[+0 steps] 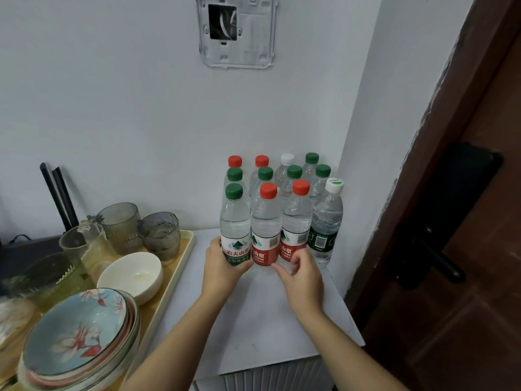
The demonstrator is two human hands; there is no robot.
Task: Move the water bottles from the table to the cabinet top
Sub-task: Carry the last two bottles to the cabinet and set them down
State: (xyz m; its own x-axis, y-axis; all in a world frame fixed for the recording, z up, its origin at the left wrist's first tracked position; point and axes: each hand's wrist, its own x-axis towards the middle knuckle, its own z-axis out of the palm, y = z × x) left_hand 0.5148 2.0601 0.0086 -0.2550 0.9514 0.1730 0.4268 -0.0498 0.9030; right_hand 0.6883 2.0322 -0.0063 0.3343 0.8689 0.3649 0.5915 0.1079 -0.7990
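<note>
- Twelve bottles stand upright in three tight rows on the white cabinet top, packed into the corner where the wall meets a side wall.
- The bottles are clear ribbed plastic filled with water; the caps are green, red or white, smooth and round.
- In the front row, from the left, stand a green-capped bottle with a white and green label, two red-capped ones with red and white labels, and a white-capped one with a dark green label and a barcode.
- The green-capped bottle is gripped at its label by the left hand, fingers wrapped round it.
- The right hand is held against the lower part of the two red-labelled bottles, fingers loosely bent; whether anything is gripped cannot be told.
- The cabinet top is matt and flat, with a ribbed front panel below its edge.
- To the left, a pale yellow tray with a raised rim holds ribbed grey glasses, a plain white bowl and stacked blue plates with a flower pattern.
- To the right, a dark brown wooden door carries a black handle.
</note>
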